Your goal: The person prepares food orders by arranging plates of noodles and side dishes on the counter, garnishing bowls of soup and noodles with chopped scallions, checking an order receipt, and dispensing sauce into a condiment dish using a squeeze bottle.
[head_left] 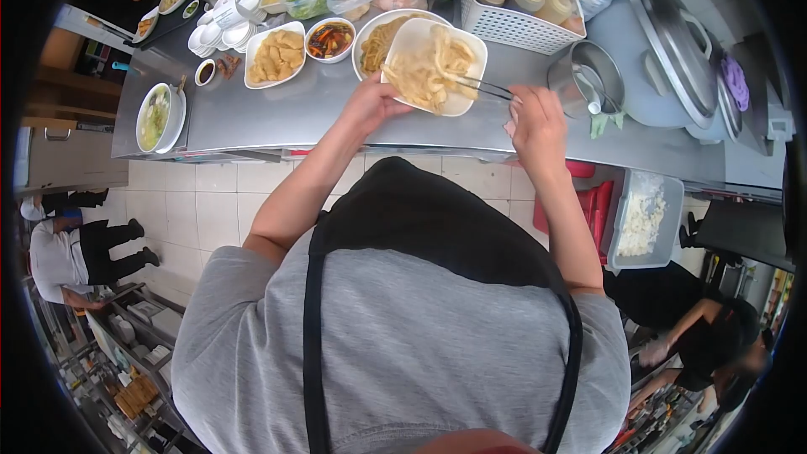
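My left hand (372,105) grips the near left edge of a white square bowl (479,55), fingers closed on its rim. Pale golden fried strips (430,71) are heaped in it. In my right hand (539,122) is a pair of thin dark tongs (489,89), its tips at the strips. Something pinkish shows below the right fingers; I cannot make out what. Partly hidden behind the held bowl is a round bowl of noodles (371,55). To its left stand a bowl of dark red sauce (329,39) and a white dish of golden fried pieces (276,57).
A white basket (525,29) of squeeze bottles and a steel pot (586,76) stand right on the steel counter (277,118). Tubs, stacked small dishes (227,32) and a soup bowl (157,118) lie left. A grey bin (646,219) is below; people work at both sides.
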The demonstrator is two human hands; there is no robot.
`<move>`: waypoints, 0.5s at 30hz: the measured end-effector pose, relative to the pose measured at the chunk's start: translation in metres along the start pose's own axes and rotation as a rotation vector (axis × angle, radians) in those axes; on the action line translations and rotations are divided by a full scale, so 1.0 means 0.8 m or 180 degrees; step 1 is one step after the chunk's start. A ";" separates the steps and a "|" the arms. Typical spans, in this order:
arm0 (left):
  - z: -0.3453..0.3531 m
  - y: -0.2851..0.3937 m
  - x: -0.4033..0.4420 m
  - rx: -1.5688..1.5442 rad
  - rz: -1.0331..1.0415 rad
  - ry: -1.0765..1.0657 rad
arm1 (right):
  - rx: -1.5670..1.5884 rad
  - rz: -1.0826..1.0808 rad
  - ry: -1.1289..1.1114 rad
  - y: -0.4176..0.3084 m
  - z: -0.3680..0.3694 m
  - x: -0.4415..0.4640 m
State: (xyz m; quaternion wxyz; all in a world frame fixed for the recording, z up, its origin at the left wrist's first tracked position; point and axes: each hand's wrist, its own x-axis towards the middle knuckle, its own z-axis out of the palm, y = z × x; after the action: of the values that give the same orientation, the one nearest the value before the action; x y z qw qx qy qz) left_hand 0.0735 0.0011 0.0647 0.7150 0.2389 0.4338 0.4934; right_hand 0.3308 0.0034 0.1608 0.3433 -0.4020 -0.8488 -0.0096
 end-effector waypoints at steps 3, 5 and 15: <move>0.000 0.005 -0.001 -0.0004 0.0041 0.0026 | 0.0007 0.0060 -0.0158 0.003 -0.009 -0.003; 0.001 0.008 0.000 0.0006 0.0037 0.0033 | 0.0045 0.0123 -0.0253 -0.001 -0.015 0.004; 0.013 0.008 0.001 -0.0031 -0.0019 -0.0043 | 0.0118 0.0232 0.0178 0.010 0.018 0.033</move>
State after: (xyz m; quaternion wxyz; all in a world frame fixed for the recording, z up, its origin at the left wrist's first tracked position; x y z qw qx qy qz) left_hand 0.0792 0.0051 0.0745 0.7206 0.2374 0.4272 0.4917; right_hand 0.3163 0.0310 0.1631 0.3745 -0.4258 -0.8236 0.0074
